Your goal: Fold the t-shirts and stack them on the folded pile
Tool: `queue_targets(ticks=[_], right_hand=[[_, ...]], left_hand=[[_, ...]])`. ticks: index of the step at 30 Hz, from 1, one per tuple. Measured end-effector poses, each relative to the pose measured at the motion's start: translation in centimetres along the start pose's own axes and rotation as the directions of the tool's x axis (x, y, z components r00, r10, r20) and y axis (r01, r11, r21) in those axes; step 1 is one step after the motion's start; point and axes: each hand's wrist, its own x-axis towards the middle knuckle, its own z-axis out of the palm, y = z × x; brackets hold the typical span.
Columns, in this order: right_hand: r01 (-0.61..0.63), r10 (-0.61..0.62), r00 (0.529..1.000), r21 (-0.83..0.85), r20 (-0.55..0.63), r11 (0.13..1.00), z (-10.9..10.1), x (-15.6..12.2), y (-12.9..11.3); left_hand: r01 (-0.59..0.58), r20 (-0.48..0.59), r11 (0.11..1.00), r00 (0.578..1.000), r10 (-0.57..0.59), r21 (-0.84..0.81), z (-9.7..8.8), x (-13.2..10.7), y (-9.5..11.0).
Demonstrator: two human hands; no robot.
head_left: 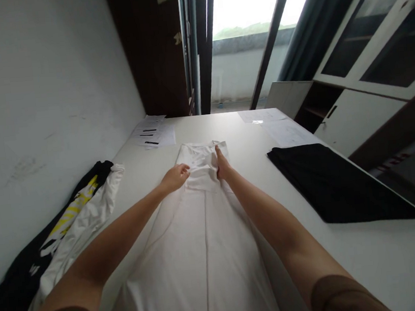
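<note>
A long white garment lies lengthwise on the white table, its far end folded over and wrinkled; a seam runs down its middle. Its kind I cannot make out for certain. At the left edge of the wrinkled part is my left hand, fingers a little bent and apart, touching or just above the cloth. My right hand rests edge-on against the right side of the folded part, fingers stretched toward the far end. Some of its fingers are hidden by the hand itself and the cloth.
A folded black cloth lies on the table at the right. Black, yellow and white clothes are heaped along the left wall. Papers lie at the far left, more sheets at the far right. Cabinets stand beyond.
</note>
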Motion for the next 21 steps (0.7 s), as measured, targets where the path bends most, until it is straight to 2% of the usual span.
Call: queue_targets(ticks=[2,4,7,10,13,16,18,21], right_hand=[[-0.046,0.046,0.998,-0.004,-0.034,0.999,0.0,0.2,0.8],[-0.069,0.059,0.994,-0.107,-0.092,0.992,0.2,0.6,1.2],[-0.123,0.077,0.985,-0.313,-0.156,0.942,0.5,1.4,1.2],[-0.176,0.122,0.973,-0.29,-0.194,0.941,0.6,2.3,0.9],[-0.181,0.143,0.966,-0.171,-0.213,0.969,0.7,2.7,0.4],[-0.19,0.169,0.965,-0.091,-0.199,0.978,0.7,2.8,-0.4],[-0.186,0.176,0.967,-0.038,-0.186,0.982,0.5,3.0,-1.3],[-0.143,0.146,0.973,0.029,-0.181,0.989,-0.5,3.6,-3.0]], left_hand=[[-0.081,0.045,0.978,0.996,0.074,0.191,-0.3,-4.7,-0.7],[-0.111,0.076,0.934,0.993,0.09,0.339,-0.5,-10.1,-0.7],[-0.06,0.146,0.867,0.989,-0.015,0.496,-0.6,-17.8,0.1],[0.043,0.192,0.804,0.962,-0.193,0.593,-1.3,-23.4,0.8],[0.116,0.287,0.776,0.887,-0.362,0.62,-2.6,-26.3,1.4],[0.079,0.455,0.851,0.817,-0.354,0.52,-3.9,-27.3,3.0],[0.044,0.516,0.902,0.808,-0.284,0.429,-4.3,-27.1,4.6],[0.024,0.463,0.892,0.848,-0.257,0.452,-4.2,-26.6,6.3]])
